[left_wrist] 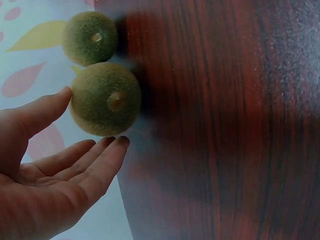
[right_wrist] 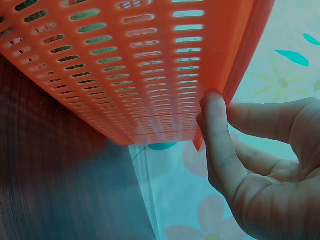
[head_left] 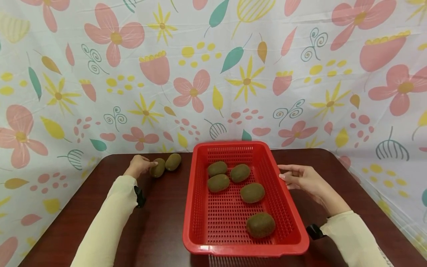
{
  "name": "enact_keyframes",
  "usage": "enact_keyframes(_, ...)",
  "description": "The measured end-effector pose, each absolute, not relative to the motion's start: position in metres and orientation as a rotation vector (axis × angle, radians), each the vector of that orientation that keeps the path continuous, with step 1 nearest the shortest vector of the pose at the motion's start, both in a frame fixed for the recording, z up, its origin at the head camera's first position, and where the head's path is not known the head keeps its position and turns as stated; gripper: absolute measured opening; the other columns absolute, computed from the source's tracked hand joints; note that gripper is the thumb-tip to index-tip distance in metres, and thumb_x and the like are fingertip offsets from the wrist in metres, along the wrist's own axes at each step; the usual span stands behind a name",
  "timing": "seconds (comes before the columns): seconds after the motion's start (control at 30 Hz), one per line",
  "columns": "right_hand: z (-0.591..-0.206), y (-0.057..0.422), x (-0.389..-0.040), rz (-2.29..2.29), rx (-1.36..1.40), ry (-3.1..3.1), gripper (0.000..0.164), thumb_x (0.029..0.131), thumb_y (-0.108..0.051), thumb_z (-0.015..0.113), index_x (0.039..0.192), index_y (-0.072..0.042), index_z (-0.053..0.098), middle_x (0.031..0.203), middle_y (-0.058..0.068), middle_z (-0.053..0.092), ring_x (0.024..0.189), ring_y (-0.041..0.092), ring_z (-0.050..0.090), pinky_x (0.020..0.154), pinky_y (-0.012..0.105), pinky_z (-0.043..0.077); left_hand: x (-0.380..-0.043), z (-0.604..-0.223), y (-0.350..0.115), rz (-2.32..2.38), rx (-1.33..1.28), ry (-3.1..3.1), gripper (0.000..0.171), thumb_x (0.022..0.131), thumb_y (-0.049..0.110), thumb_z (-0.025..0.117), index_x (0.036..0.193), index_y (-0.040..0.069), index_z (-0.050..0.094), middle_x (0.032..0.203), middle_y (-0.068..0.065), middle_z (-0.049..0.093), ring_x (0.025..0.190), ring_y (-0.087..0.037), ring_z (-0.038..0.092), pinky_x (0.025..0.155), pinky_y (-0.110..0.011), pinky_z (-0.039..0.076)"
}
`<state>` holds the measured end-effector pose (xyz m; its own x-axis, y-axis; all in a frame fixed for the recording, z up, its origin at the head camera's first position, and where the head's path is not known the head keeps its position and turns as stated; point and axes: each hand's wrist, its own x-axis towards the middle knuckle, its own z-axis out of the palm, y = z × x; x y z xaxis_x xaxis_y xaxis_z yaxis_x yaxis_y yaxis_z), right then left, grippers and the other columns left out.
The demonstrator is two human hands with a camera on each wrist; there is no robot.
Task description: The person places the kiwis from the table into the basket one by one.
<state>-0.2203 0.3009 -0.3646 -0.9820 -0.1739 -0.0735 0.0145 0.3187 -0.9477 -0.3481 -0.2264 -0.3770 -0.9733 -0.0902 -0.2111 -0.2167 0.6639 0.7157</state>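
Near the table's far left edge, my left hand point(head_left: 139, 166) holds a brown kiwi point(head_left: 158, 168) between thumb and fingers. In the left wrist view, the thumb touches one side of this kiwi point(left_wrist: 106, 99) and the fingertips lie at the opposite side. A second kiwi point(head_left: 173, 162) lies right beside it. My right hand point(head_left: 305, 181) pinches the right rim of a red perforated plastic basket point(head_left: 245, 250). In the right wrist view, the thumb and a finger meet at the basket's lip point(right_wrist: 245, 55). Several kiwis, one of them a near kiwi point(head_left: 261, 225), lie inside the basket.
The basket stands on a dark reddish-brown wooden table point(head_left: 160, 218), right of its middle. Behind the table and along its sides hangs a white cloth point(head_left: 213, 122) with flowers and leaves printed on it.
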Motion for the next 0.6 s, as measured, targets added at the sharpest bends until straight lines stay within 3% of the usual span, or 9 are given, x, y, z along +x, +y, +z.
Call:
enact_keyframes(0.27,-0.364,0.3005,-0.2215,-1.722,-0.144,2.424,0.062,0.093,-0.021,0.065,0.143,0.006,0.04,0.103,0.012,0.068,0.084,0.02,0.068,0.077,0.035,0.057,-0.3461,-0.3801,-0.2214,1.365,-0.249,2.559,0.061,0.094,0.016,0.062,0.134,-0.022,0.035,0.135,-0.036,0.04,0.122,-0.046,0.048,0.098,-0.048,0.045)
enact_keyframes(0.6,-0.3644,0.301,-0.2209,-1.717,-0.155,2.428,0.062,0.093,-0.021,0.065,0.142,0.007,0.039,0.103,0.012,0.068,0.084,0.019,0.067,0.077,0.036,0.057,-0.344,-0.3787,-0.2183,1.397,-0.258,2.476,0.061,0.095,0.013,0.06,0.135,-0.021,0.03,0.141,-0.036,0.032,0.129,-0.047,0.039,0.1,-0.047,0.043)
